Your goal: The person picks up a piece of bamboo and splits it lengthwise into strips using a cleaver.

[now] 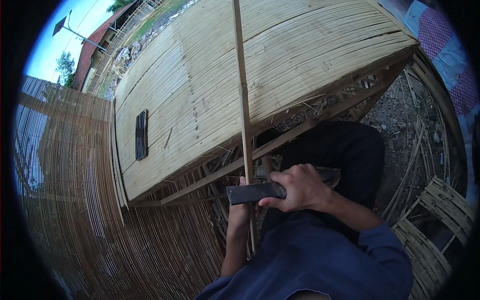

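A long, narrow bamboo strip [242,100] runs from the top of the view, over the bamboo-slat table, down to my lap. My left hand [238,214] is closed around its lower part, with some fingers hidden behind the strip and the blade. My right hand [302,187] grips a knife with a broad dark blade [254,193], its handle mostly covered by my fingers. The blade lies across the strip just above my left hand. Whether its edge has cut into the bamboo, I cannot tell.
The slatted bamboo table [210,85] stands before me, a dark oblong ridged object [142,135] on its left part. A bamboo screen [65,165] rises at left. Loose strips [412,160] lie on the ground at right, near a slatted bamboo piece [425,240].
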A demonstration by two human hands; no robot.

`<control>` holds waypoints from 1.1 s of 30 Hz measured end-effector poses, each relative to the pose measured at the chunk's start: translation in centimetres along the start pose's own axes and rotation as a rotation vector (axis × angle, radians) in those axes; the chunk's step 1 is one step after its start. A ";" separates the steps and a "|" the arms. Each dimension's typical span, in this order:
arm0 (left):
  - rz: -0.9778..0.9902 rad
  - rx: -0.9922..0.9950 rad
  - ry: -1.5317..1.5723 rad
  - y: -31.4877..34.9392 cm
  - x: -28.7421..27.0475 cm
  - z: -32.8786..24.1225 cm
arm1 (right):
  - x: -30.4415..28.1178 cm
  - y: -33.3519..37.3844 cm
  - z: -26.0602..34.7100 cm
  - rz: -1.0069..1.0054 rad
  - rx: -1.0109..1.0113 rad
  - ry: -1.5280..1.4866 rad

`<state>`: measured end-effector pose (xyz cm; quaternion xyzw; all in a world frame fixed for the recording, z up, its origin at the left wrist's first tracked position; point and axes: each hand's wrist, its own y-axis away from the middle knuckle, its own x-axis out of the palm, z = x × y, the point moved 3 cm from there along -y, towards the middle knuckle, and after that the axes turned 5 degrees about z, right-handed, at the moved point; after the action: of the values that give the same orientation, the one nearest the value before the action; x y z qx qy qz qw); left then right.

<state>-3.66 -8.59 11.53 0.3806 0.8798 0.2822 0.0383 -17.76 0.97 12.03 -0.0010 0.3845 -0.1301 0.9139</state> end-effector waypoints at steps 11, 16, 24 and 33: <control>0.406 0.006 0.206 0.7 -2.0 2.3 | 0.6 -1.1 0.0 -0.033 0.041 0.001; 0.281 0.080 0.037 1.3 -2.4 1.9 | 0.3 -1.4 -0.5 -0.039 0.061 0.016; 0.215 0.349 -0.453 2.0 -1.0 -1.7 | -2.0 -1.4 -0.4 -0.146 0.094 0.000; 0.066 0.668 -0.770 0.6 1.8 -2.9 | -1.6 -1.0 1.0 -0.058 -0.025 0.086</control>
<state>-5.33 -8.38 14.55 0.4759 0.8317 -0.1739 0.2271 -18.37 0.31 13.95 -0.0179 0.4249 -0.1519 0.8922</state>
